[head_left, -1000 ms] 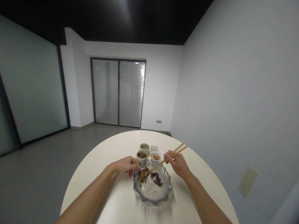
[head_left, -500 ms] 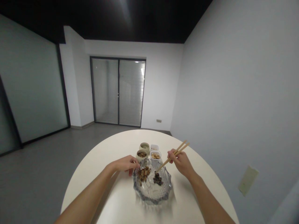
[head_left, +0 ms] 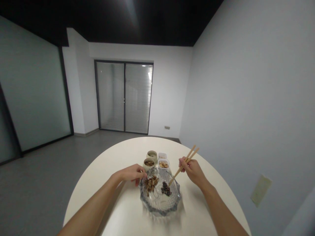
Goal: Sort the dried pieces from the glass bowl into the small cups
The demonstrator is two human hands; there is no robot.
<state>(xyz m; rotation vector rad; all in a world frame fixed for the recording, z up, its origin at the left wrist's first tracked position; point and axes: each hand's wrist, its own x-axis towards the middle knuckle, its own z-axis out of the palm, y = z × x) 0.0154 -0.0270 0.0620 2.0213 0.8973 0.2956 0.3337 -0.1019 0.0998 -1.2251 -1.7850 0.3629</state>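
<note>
My right hand (head_left: 193, 171) pinched a pair of wooden chopsticks (head_left: 184, 165) in a narrow grip, their tips just beside the dark pieces (head_left: 165, 188) at that pile's 2 o'clock, inside the cut-glass bowl (head_left: 159, 211). My left hand (head_left: 130, 173) held nothing, its fingers loosely curled at the bowl's 11 o'clock rim; I could not tell whether they touched it. A pile of brown pieces (head_left: 150, 184) lay inside the bowl at 10 o'clock. Two ceramic cups (head_left: 149, 163) and two white square dishes (head_left: 163, 164) stood beyond the bowl at 12 o'clock, on a round white table (head_left: 187, 216).
</note>
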